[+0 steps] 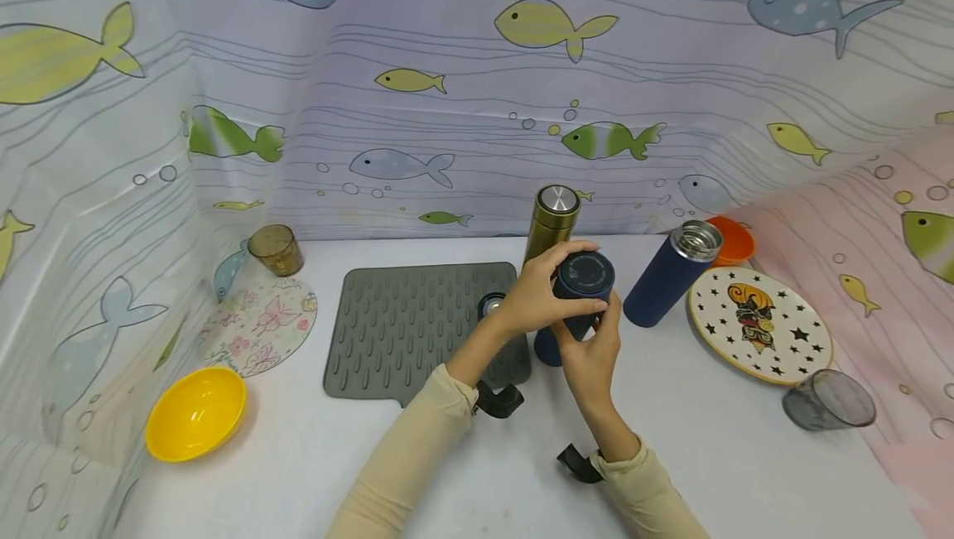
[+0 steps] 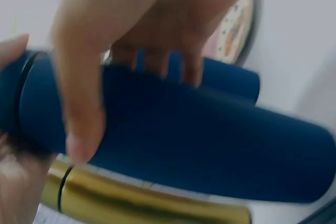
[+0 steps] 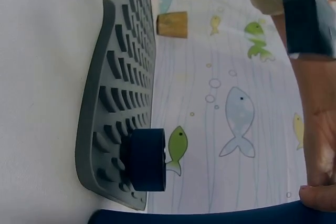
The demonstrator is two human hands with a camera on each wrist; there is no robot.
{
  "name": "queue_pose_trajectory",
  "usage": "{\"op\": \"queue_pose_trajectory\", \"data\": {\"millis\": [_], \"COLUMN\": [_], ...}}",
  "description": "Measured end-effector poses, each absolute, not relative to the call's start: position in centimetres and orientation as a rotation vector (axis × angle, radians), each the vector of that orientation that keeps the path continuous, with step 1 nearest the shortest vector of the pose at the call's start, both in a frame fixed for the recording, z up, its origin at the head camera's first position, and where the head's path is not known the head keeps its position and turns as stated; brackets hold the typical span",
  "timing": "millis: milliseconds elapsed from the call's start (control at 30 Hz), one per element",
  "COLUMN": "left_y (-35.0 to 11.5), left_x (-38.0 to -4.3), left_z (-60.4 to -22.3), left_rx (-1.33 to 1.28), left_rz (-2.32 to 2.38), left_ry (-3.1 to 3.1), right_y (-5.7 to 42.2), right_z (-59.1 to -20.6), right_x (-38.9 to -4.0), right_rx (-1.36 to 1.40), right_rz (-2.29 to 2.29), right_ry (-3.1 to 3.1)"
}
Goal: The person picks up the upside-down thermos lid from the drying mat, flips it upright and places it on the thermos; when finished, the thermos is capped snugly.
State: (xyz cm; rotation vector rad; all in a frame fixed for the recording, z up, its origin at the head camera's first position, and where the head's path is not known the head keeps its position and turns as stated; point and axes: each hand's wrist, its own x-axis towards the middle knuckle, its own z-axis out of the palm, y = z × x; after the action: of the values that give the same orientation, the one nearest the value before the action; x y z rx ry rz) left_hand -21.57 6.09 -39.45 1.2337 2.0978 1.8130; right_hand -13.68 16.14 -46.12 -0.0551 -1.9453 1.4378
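Observation:
A dark blue thermos (image 1: 547, 348) with a dark round top is between both hands. From the left, my left hand (image 1: 532, 291) grips its upper end, with fingers and thumb around the lid (image 1: 586, 274). Lower down, my right hand (image 1: 592, 353) holds the thermos body (image 2: 210, 135); its thumb lies across the blue surface in the left wrist view. A seam marks off the lid from the body there. Left of the hands, a small blue cap (image 3: 147, 160) sits on the grey ridged mat (image 1: 417, 324), partly hidden by my left hand in the head view.
Behind the hands stands a gold thermos (image 1: 547, 228). To the right are an uncapped blue thermos (image 1: 663, 282), an orange bowl (image 1: 736, 241), a star-patterned plate (image 1: 805, 332) and a grey glass (image 1: 812, 406). A brown glass (image 1: 276, 251), floral plate (image 1: 261, 324) and yellow bowl (image 1: 195, 415) are at left.

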Motion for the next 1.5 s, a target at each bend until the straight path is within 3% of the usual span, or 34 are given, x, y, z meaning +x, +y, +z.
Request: {"op": "queue_pose_trajectory", "data": {"millis": [167, 400, 500, 667, 1367, 1500], "left_y": [5.6, 6.5, 6.6, 6.3, 6.0, 5.9], "left_x": [-22.5, -21.1, -20.8, -21.1, -21.5, -21.4], "left_z": [-39.0, -39.6, -39.8, -39.6, -40.6, -40.8], "left_rx": [1.301, 1.145, 1.121, 1.152, 1.153, 1.150], "left_rz": [1.797, 1.761, 1.871, 1.925, 1.959, 1.985], "left_ry": [1.769, 2.345, 2.302, 1.978, 1.939, 1.940], "right_y": [15.9, 15.0, 14.9, 15.0, 15.0, 15.5], "right_z": [-45.7, -43.0, -42.5, -42.5, -42.5, -44.1], "right_x": [-13.6, -12.5, -12.3, -12.4, -12.3, -13.0], "right_rx": [-0.059, -0.050, -0.061, -0.073, -0.059, -0.070], "right_rz": [1.444, 1.438, 1.445, 1.443, 1.462, 1.465], "right_ry": [-1.946, -1.957, -1.964, -1.974, -1.980, -1.975]}}
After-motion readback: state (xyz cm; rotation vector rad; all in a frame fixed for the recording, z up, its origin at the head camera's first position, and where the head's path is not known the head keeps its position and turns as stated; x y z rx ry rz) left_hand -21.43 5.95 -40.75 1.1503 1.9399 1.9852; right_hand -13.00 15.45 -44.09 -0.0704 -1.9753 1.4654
